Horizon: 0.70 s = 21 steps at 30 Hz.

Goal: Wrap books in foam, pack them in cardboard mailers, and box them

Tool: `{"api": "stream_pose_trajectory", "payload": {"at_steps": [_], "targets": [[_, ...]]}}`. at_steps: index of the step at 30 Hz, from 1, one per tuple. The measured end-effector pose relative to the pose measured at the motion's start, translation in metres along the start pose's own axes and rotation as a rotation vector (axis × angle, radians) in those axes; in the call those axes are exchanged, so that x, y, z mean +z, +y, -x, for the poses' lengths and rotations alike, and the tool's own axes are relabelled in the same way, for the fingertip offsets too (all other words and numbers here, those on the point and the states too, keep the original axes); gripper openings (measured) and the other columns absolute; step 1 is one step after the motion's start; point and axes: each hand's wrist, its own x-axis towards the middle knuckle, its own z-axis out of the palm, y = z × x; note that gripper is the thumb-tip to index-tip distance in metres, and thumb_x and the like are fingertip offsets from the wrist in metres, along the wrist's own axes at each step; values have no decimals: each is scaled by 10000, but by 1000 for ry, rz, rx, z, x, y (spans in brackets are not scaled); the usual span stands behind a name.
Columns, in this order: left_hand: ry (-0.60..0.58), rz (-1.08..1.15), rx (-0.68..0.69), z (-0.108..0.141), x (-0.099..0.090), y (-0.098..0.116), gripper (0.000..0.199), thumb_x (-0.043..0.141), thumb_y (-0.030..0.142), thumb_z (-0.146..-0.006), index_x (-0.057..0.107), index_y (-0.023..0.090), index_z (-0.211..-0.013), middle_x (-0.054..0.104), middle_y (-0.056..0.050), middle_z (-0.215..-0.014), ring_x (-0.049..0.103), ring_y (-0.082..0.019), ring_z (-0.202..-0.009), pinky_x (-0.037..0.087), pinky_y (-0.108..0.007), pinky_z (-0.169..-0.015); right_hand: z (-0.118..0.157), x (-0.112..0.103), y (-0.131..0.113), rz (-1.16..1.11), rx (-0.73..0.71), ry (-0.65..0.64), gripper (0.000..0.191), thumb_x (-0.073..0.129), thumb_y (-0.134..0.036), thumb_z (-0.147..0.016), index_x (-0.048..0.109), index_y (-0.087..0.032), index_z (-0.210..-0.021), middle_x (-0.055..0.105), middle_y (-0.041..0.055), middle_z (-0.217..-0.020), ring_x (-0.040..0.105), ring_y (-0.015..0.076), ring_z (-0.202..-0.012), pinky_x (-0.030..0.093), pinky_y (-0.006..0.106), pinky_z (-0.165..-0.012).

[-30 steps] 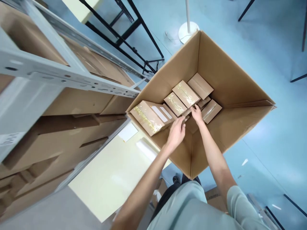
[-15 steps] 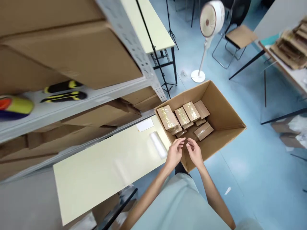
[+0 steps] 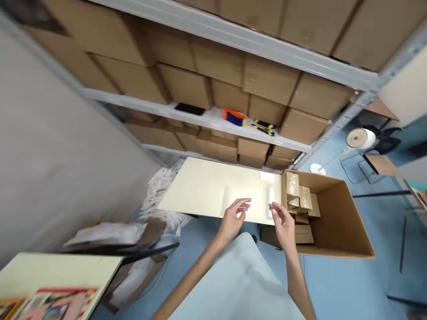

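Observation:
My left hand (image 3: 234, 218) hovers over the near edge of the cream table (image 3: 200, 186), fingers loosely curved and apart, holding nothing. To its right, my right hand (image 3: 283, 224) is also empty, with thumb and fingers apart. It is close to a white roll (image 3: 271, 198) lying on the table, and its fingers overlap the roll's lower part in view. Beyond the roll lies a small white label or card (image 3: 267, 177). A large open cardboard carton (image 3: 343, 222) stands against the table's right end, with several small taped boxes (image 3: 304, 198) inside.
Behind the table rises a metal shelf (image 3: 196, 114) packed with cardboard boxes; cutters (image 3: 263, 127) and a colourful tape roll (image 3: 235, 117) lie on it. White paper scraps (image 3: 160, 193) heap at left. A fan (image 3: 360, 138) stands at right, and another table (image 3: 66, 269) at lower left.
My view has swung left from the carton to the table and shelf. Both hands have moved from over the carton's near side to the table's front edge, farther apart.

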Motion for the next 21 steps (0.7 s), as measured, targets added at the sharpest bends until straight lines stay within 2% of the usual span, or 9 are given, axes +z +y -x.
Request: {"api": "stream_pose_trajectory", "payload": {"at_steps": [3, 5, 7, 10, 15, 21], "targets": [[204, 23, -52, 53, -86, -15, 507, 581, 79, -867, 816, 247, -1284, 803, -74, -1244, 823, -191, -1083, 708, -364, -1008, 30, 68, -18, 9, -12, -147, 524, 733, -671, -1019, 823, -211, -1252, 859, 172, -1260, 822, 337, -1203, 653, 542, -1106], [340, 42, -78, 88, -136, -23, 433, 628, 124, -879, 816, 230, -1254, 811, -85, -1235, 827, -204, -1071, 716, -375, -988, 49, 114, -24, 8, -23, -256, 542, 741, -691, -1005, 825, -211, -1241, 862, 172, -1248, 826, 336, -1191, 654, 548, -1103], [466, 53, -84, 121, -179, -26, 383, 675, 172, -898, 815, 221, -1251, 814, -99, -1244, 828, -212, -1058, 724, -374, -954, 65, 160, -28, 20, -28, -382, 565, 748, -717, -986, 828, -211, -1225, 866, 171, -1231, 827, 341, -1187, 651, 558, -1106], [651, 49, -61, 166, -233, -24, 390, 683, 180, -914, 811, 222, -1280, 816, -107, -1268, 826, -205, -1050, 720, -368, -947, 87, 230, -35, 66, -30, -617, 598, 760, -744, -960, 832, -210, -1219, 867, 173, -1225, 826, 354, -1189, 655, 562, -1095], [963, 35, -43, 235, -301, -23, 470, 626, 87, -889, 796, 236, -1300, 826, -93, -1284, 828, -193, -1052, 707, -367, -969, 127, 338, -51, 153, -85, -1043, 546, 734, -700, -1002, 831, -230, -1262, 855, 157, -1280, 817, 345, -1225, 658, 521, -1096], [1329, 43, -81, 310, -351, -24, 499, 602, 52, -860, 793, 243, -1281, 836, -75, -1254, 825, -192, -1082, 691, -366, -1007, 166, 458, -58, 262, -187, -1468, 502, 714, -666, -1021, 818, -247, -1277, 857, 143, -1292, 818, 342, -1229, 645, 523, -1114]]}}
